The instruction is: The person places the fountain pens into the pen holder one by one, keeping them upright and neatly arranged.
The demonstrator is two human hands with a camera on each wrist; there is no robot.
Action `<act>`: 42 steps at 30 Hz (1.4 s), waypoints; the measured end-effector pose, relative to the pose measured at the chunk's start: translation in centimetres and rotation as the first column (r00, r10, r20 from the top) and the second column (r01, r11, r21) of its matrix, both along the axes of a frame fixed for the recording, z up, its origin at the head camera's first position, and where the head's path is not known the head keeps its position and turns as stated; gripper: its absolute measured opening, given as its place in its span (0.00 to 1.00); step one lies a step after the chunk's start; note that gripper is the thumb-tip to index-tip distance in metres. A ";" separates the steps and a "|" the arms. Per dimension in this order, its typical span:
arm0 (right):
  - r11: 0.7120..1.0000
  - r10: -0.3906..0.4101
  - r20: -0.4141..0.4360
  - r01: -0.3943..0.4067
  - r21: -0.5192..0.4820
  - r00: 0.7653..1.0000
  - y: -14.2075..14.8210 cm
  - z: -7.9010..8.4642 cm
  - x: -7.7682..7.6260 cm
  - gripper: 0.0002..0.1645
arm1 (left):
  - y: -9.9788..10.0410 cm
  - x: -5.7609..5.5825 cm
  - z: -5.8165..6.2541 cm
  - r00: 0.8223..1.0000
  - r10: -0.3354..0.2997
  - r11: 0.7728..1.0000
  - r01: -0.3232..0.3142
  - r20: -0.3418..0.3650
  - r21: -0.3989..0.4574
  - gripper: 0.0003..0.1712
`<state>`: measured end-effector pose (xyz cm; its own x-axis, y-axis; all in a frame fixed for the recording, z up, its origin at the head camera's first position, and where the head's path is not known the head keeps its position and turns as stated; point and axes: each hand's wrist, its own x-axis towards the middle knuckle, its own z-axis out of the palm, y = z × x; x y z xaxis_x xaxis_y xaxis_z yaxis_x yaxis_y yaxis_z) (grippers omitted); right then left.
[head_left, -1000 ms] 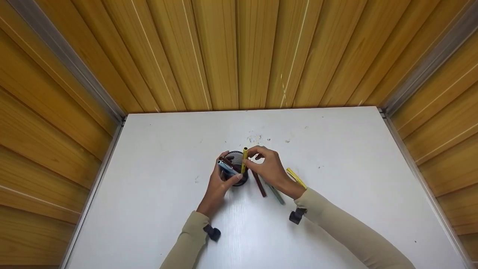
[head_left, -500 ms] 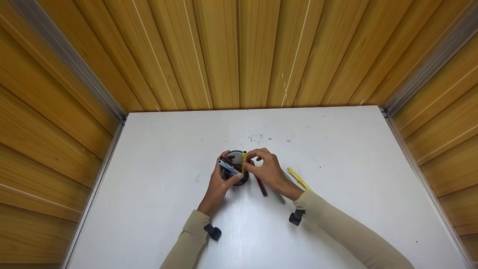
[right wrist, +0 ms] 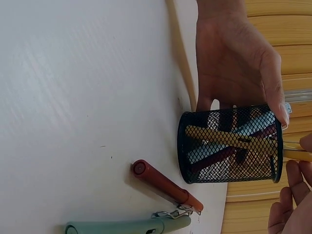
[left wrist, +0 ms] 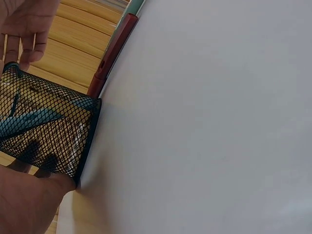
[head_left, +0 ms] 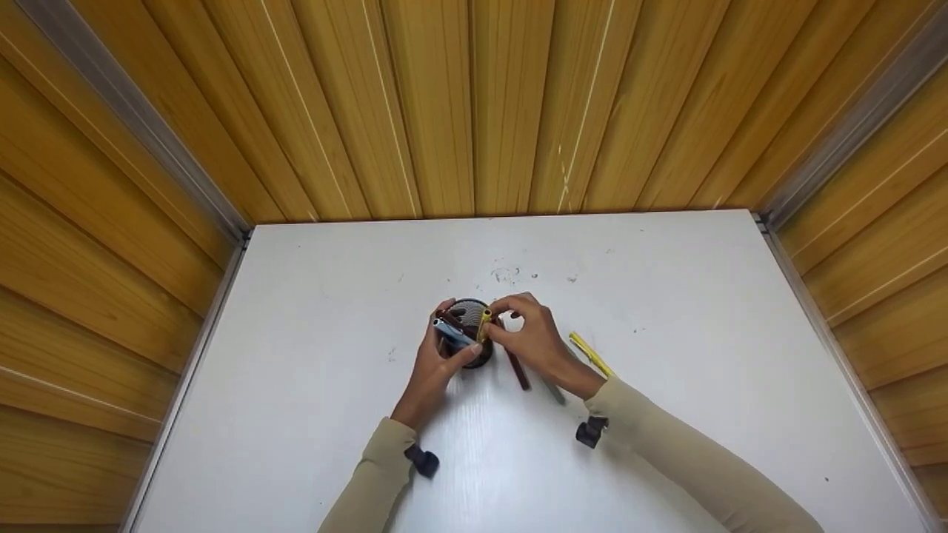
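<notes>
My left hand point(head_left: 431, 370) grips a black mesh pen cup point(right wrist: 222, 176) that stands upright on the white table. Between the thumb and fingers of my right hand point(head_left: 537, 340) is a yellow pen point(head_left: 485, 320), its lower part inside the cup near the right rim. Through the mesh in the right wrist view, the yellow pen slants across the inside. A light blue pen point(head_left: 453, 332) and a dark red pen point(right wrist: 213, 161) also lean in the cup, toward my left hand.
Right of the cup, a dark red pen point(head_left: 519, 368) and a green pen point(right wrist: 112, 227) lie on the table point(head_left: 333, 311). Another yellow pen point(head_left: 590, 353) lies by my right wrist. Wood-look panels point(head_left: 444, 111) rise behind the table.
The yellow pen in my right hand has sunk deeper into the cup, its top end now lower near the rim. My left hand has stayed on the cup.
</notes>
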<state>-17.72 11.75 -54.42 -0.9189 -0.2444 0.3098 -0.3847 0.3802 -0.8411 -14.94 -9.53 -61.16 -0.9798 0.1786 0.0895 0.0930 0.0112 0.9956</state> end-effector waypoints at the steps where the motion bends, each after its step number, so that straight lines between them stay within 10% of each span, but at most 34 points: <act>1: 1.000 -0.003 -0.002 0.003 0.003 1.000 0.1 0.0 0.0 0.11 | 0.0 0.0 0.0 1.000 0.000 1.000 0.000 -0.001 0.002 0.53; 15: 0.998 -0.067 -0.030 0.067 0.006 0.997 3.1 0.4 -0.6 0.10 | -0.1 0.0 -0.1 1.000 0.003 1.000 -0.003 0.011 -0.008 0.52; 42: 0.975 -0.221 0.169 0.211 0.074 0.961 9.3 -3.6 0.7 0.14 | -0.1 0.2 0.0 1.000 -0.011 1.000 0.010 0.024 0.020 0.53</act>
<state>-17.01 21.03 -57.98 -0.9903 -0.0467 0.1312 -0.1373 0.4856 -0.8633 -14.76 -9.62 -61.17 -0.9799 0.1872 0.0695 0.0690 -0.0089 0.9976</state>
